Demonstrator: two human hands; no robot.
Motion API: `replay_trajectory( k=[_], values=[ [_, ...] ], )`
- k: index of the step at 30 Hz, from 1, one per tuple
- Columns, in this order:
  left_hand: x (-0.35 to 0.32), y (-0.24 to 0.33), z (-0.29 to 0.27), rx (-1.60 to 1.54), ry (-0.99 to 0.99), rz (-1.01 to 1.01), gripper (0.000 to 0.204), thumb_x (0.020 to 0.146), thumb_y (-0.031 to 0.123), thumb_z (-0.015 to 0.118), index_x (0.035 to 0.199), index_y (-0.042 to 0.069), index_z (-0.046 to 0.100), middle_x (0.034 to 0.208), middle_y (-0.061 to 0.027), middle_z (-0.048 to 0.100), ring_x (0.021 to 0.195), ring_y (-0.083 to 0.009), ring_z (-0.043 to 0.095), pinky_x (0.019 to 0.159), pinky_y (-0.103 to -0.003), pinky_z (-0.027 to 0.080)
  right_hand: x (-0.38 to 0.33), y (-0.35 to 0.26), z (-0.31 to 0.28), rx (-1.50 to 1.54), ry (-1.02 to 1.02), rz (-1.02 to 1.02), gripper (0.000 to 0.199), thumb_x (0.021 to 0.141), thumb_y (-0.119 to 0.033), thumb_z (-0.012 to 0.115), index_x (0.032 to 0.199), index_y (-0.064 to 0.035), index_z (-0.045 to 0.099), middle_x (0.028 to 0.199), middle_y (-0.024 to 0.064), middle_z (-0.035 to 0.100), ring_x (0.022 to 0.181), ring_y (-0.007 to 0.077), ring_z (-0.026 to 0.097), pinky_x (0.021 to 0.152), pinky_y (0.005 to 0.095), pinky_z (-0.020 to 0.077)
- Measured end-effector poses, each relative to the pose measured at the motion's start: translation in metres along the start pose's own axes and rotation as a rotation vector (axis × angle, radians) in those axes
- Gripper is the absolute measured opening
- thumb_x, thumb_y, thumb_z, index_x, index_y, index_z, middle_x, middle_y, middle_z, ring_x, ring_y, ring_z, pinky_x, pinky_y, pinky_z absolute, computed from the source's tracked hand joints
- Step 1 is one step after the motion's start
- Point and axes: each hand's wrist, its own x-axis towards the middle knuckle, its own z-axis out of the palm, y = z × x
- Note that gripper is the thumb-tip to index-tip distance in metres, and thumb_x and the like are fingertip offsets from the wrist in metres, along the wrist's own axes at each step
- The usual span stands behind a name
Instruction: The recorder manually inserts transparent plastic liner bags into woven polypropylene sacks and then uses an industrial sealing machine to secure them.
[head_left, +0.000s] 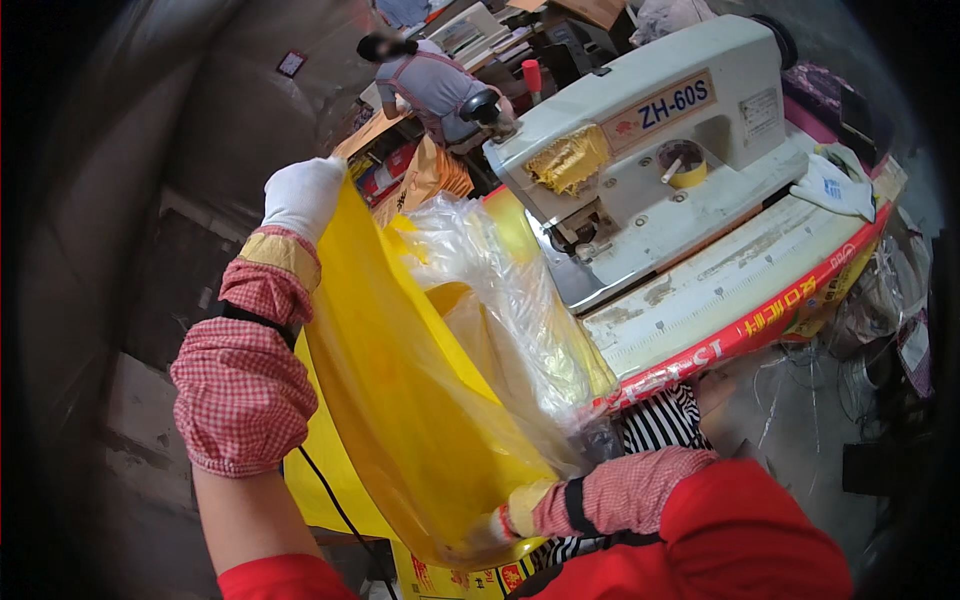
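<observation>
Sheet (400, 370), yellow, mid-frame, left hand (303, 196) gripping its top, right hand (495, 526) lower centre, grip unclear, machine (660, 160) upper right

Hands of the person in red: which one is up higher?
The left hand, white-gloved and gripping the top of the yellow plastic. The right hand is well below it, down by the yellow plastic's lower end.

Sheeting (400, 370): yellow
Left glove (303, 197): white
Sleeve covers (245, 395): red-and-white check
Machine (640, 190): pale grey
Bench's near edge (752, 330): red, yellow print
Cloth (665, 420) below bench edge: black-and-white stripes
</observation>
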Motion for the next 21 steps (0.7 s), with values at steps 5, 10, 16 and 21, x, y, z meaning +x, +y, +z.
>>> replay_trajectory(
  k=[5,10,16,21],
  values=[
    [-0.011,0.002,-0.023,-0.053,-0.077,-0.024,0.028,0.091,0.021,0.044,0.104,0.010,0.067,0.096,-0.0118,0.067,0.092,-0.0277,0.065,0.078,-0.036,0.052,-0.021,0.055,-0.026,-0.909,-0.409,-0.215,0.029,0.078,-0.032,0.061,0.092,-0.0076,0.068,0.091,0.0138,0.067,0.079,0.0298,0.064,0.071,0.0368,0.0496],
    [-0.025,0.000,-0.024,-0.036,-0.140,-0.022,0.029,0.092,0.025,0.043,0.104,0.012,0.066,0.098,-0.0102,0.067,0.092,-0.0268,0.065,0.081,-0.035,0.052,-0.097,0.077,-0.040,-0.009,0.791,0.339,0.037,0.082,-0.037,0.055,0.100,-0.0066,0.064,0.089,0.0149,0.066,0.081,0.0305,0.063,0.073,0.0399,0.0494],
    [-0.032,0.010,-0.025,-0.073,-0.082,0.002,0.028,0.092,0.023,0.043,0.103,0.012,0.066,0.096,-0.0086,0.068,0.090,-0.0266,0.066,0.077,-0.034,0.053,-0.138,0.055,-0.075,-0.347,1.765,0.256,0.054,0.077,-0.017,0.067,0.125,-0.0033,0.046,0.094,0.0114,0.064,0.084,0.0226,0.061,0.079,0.0315,0.0477],
    [-0.031,0.017,-0.030,-0.079,-0.113,0.062,0.027,0.090,0.020,0.046,0.101,0.008,0.067,0.094,-0.0112,0.067,0.088,-0.0262,0.066,0.077,-0.034,0.053,-0.141,0.034,-0.078,0.276,1.387,-0.010,0.069,0.079,-0.019,0.066,0.137,-0.0053,0.032,0.101,0.0179,0.060,0.087,0.0307,0.061,0.079,0.0375,0.0488]
  ],
)
